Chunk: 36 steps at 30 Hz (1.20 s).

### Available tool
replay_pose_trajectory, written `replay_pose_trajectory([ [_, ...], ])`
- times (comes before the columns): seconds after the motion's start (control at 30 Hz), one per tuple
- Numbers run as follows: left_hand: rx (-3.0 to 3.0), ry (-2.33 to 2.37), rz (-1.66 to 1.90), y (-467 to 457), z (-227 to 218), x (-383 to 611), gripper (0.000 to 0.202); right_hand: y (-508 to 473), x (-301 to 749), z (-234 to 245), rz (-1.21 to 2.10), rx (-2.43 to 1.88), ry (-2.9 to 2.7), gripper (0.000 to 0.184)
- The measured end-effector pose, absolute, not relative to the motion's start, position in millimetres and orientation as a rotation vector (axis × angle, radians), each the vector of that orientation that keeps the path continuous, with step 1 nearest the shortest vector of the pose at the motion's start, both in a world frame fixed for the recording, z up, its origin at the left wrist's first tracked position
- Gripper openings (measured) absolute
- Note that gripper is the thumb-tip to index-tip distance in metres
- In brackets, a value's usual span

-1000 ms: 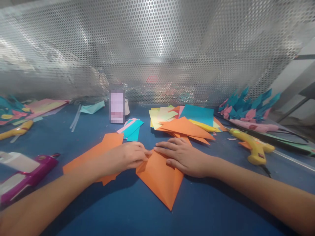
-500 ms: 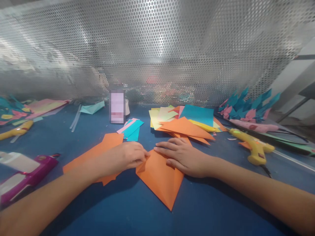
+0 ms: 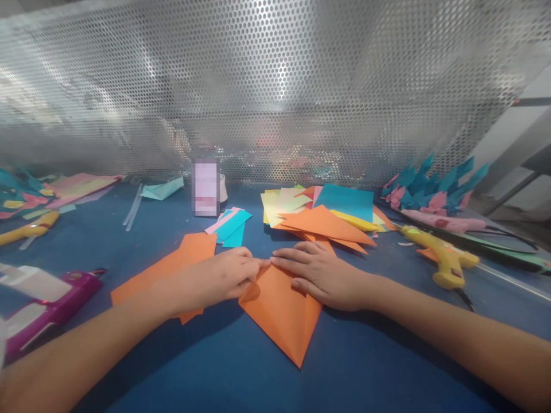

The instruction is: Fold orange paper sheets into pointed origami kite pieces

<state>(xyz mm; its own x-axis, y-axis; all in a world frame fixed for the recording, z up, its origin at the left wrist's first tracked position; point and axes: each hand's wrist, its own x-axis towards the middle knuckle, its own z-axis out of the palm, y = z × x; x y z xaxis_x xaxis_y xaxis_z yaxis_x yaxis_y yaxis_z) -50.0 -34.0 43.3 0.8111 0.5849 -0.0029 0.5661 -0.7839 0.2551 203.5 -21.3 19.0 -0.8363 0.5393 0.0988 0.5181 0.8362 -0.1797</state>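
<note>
An orange sheet of paper (image 3: 279, 312), folded with its point toward me, lies on the blue table in front of me. My right hand (image 3: 321, 275) rests flat on its upper right part, fingers spread. At the upper left edge, my left hand (image 3: 236, 274) has its index finger stretched to the top of the fold, touching the paper close to my right fingertips. The other left fingers are curled at the paper's edge, partly hidden. More orange paper (image 3: 193, 249) lies beneath my left wrist and forearm.
Behind the work are blue strips (image 3: 235, 226), folded orange papers (image 3: 329, 223) and a blurred upright box (image 3: 205, 189). A yellow glue gun (image 3: 447, 258) lies right, a purple glue gun (image 3: 64, 292) left. A perforated metal panel (image 3: 275, 86) closes off the back.
My left hand has slid slightly up and right along the paper's edge, its index finger now extended to the top. My right hand and the orange paper have hardly moved.
</note>
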Motion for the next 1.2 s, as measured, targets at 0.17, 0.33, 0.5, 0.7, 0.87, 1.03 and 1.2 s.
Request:
replay_pose_trajectory([
  [0.17,2.760,0.912,0.115,-33.4,37.4,-54.5,0.019,-22.6,204.2,16.9,0.191,-0.856,-2.838,0.051],
  [0.33,2.785,0.919,0.113,-32.7,33.4,-57.2,0.026,-24.1,204.5,15.3,0.195,-0.904,-2.795,0.052],
  [0.5,2.786,0.960,0.030,-34.2,39.0,-52.5,0.025,-26.0,203.0,19.0,0.228,-0.882,-2.776,0.046],
  [0.7,2.812,0.915,0.061,-34.3,37.6,-52.4,0.012,-25.1,202.9,19.1,0.262,-0.890,-2.736,0.045],
  [0.87,2.806,0.868,0.096,-36.2,39.1,-51.9,0.012,-24.4,203.5,17.3,0.276,-0.882,-2.704,0.044],
  [1.03,2.741,0.996,-0.005,-41.7,47.3,-46.9,0.018,-25.7,202.9,19.0,0.283,-0.901,-2.709,0.042],
  [1.2,2.643,1.050,-0.013,-45.3,49.3,-46.6,0.018,-26.6,202.0,19.9,0.289,-0.900,-2.736,0.040],
])
